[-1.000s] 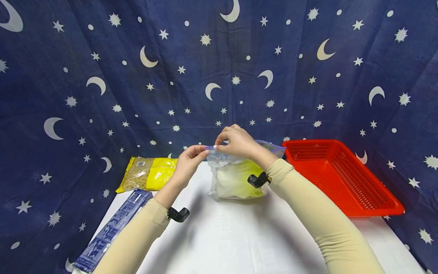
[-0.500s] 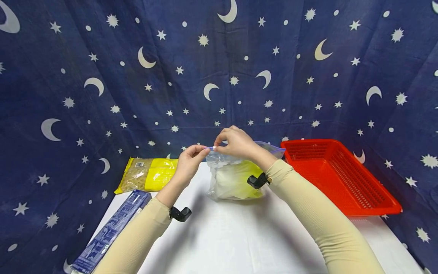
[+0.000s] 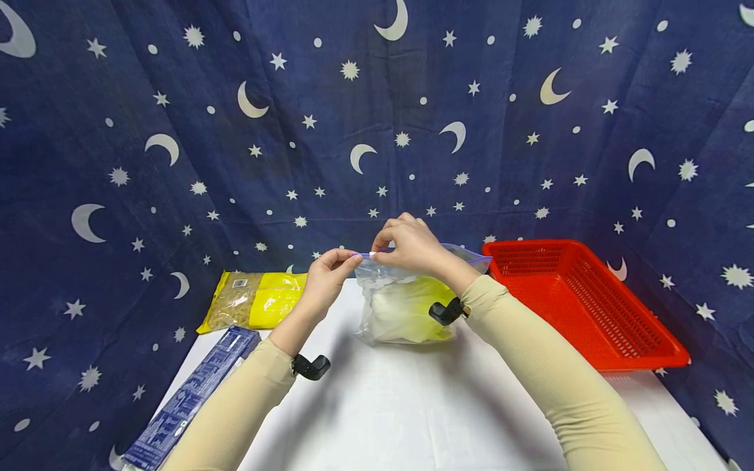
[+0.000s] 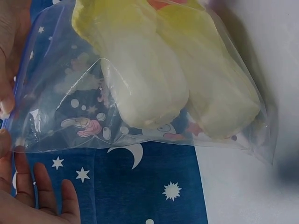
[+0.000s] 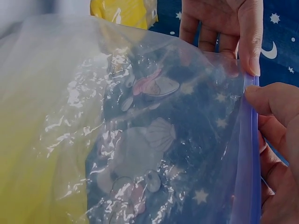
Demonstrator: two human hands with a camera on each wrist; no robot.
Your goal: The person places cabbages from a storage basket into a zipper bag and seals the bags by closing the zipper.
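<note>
Clear zip bag [image 3: 406, 304] upright near the far edge of the white tabletop [image 3: 400, 405], about midway along it, base on the surface. Inside: pale yellow-green leafy vegetable [image 4: 154, 79], two heads side by side, filling the lower part. Cartoon print on the plastic. Blue-violet zip strip [image 5: 251, 154] along the top.

Left hand [image 3: 326, 278] at the left end of the zip strip, thumb and forefinger pinched shut on it; remaining fingers [image 4: 44, 193] loosely spread below, clear of the plastic. Right hand [image 3: 412, 245] just beside the left, also on the strip, thumb and forefinger curled and pinched on it; other fingers bent over the top. Fingertips of both hands nearly touching at the strip. Bag mouth to the right of the right hand gaping slightly, as far as visible in the head view.

Yellow packet [image 3: 256, 299] flat at the far left corner of the tabletop, well left of the bag. Long blue box [image 3: 191, 399] along the left edge, nearer the person, partly hanging over it. Red basket [image 3: 583, 304] at the right edge, its near corner close to the bag. Dark blue cloth with moons and stars [image 3: 353, 118] behind and around.
</note>
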